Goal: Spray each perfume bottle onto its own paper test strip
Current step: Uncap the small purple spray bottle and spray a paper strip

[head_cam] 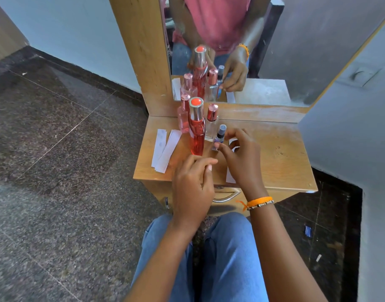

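Small blue spray btl [220, 136] stands upright, nozzle up, on wooden dresser top [280, 153] — just beyond R hand [241, 158], whose curled fingertips touch its base; pinch unclear. L hand [192, 184] loosely curled, holding nothing, near tall red glass btl [197, 131]. White paper strips [165, 149] lie flat at left.

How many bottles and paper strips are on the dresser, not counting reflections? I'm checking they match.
Perfume bottles: 4 (tall red, pink, clear, small blue)
Paper strips in view: 4 (left pair, two partly under the right hand)
Total: 8
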Demonstrator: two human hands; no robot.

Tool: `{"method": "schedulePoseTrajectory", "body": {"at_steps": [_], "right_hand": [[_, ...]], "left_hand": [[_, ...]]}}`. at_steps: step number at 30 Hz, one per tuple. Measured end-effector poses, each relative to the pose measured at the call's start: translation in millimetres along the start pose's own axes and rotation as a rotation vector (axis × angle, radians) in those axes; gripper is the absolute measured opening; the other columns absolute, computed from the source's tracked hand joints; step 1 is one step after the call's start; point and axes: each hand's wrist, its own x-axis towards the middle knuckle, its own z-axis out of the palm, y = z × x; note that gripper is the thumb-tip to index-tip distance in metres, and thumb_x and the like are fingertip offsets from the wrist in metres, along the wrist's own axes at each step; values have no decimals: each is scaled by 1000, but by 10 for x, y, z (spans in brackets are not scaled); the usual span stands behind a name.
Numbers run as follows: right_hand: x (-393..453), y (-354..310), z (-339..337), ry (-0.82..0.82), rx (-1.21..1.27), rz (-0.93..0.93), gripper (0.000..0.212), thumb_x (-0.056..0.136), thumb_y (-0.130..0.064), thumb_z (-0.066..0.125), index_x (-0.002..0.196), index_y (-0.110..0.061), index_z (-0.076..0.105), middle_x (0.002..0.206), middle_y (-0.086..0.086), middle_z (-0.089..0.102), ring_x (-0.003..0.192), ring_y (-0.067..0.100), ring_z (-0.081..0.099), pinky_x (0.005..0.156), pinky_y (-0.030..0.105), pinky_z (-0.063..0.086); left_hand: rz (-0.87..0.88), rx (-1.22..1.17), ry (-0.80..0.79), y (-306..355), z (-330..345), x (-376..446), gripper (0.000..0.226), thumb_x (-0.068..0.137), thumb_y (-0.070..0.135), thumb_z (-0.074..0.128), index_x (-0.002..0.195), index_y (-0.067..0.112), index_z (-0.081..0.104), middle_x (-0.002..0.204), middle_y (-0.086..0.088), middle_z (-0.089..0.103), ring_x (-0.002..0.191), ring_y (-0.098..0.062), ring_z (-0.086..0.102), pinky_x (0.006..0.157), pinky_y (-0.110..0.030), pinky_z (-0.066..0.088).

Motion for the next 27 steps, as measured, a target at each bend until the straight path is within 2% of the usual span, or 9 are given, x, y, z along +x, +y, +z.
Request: {"method": "schedulePoseTrajectory", "body": {"at_steps": [2,5,9,12,16,19,21,24,27], "right_hand": [[-59,-18,-97,-24,39,12,14,76,-4,73,83,-7,62,86,-1,61,68,3,54,61,8,39],[-161,-63,-276,-87,103,28,15,77,-5,74,82,-11,61,76,-11,60,65,-2,56,60,9,42],[-263,-146,-451,-133,154,2,29,76,-1,73,85,-26,62,78,-4,64,68,2,59,65,9,45],[-329,-164,-512,-148,143,-14,30,77,4,71,91,-22,67,83,4,69,74,11,65,70,15,52],[-355,-158,-585,-159,154,49,25,84,2,64,97,-19,69,88,-5,71,79,5,67,74,18,53],[-333,-233,-591,-47,253,76,15,89,-12,63,103,-11,69,89,1,70,75,8,65,69,18,52],[-312,-285,-543,-26,205,21,12,83,-13,71,95,-14,69,84,2,67,72,8,63,67,19,52],[-296,-288,-494,-8,135,-43,11,79,-9,74,84,-16,69,78,6,66,70,15,61,64,22,51],[-275,-266,-537,-19,259,22,11,76,-7,76,83,-15,72,73,4,64,69,14,59,64,24,49]], "left_hand": [[48,-61,1,68,-6,23,24,86,-4,50,97,12,65,96,4,59,93,-4,53,83,-11,37],[53,-185,1,211,43,21,30,87,-9,43,110,5,55,109,2,50,106,5,44,92,-8,33],[-56,-323,-103,319,136,44,36,93,13,43,129,13,47,124,3,52,119,-7,49,102,-24,40],[-103,-367,-159,321,137,82,30,91,16,51,121,17,57,113,2,65,107,-9,60,92,-30,50],[-110,-365,-163,310,77,125,24,88,11,59,111,15,65,99,8,66,93,-5,63,78,-14,49],[-49,-314,-140,284,76,147,20,85,8,61,104,12,67,97,3,67,91,-11,63,77,-27,54],[2,-283,-136,266,90,145,20,84,6,62,103,12,67,97,0,67,91,-12,63,78,-32,55],[35,-289,-149,254,92,138,20,84,4,62,102,12,67,97,1,66,90,-9,62,80,-26,54],[51,-318,-187,257,82,141,19,85,5,59,102,12,65,99,5,63,92,-5,58,80,-14,46]]}}
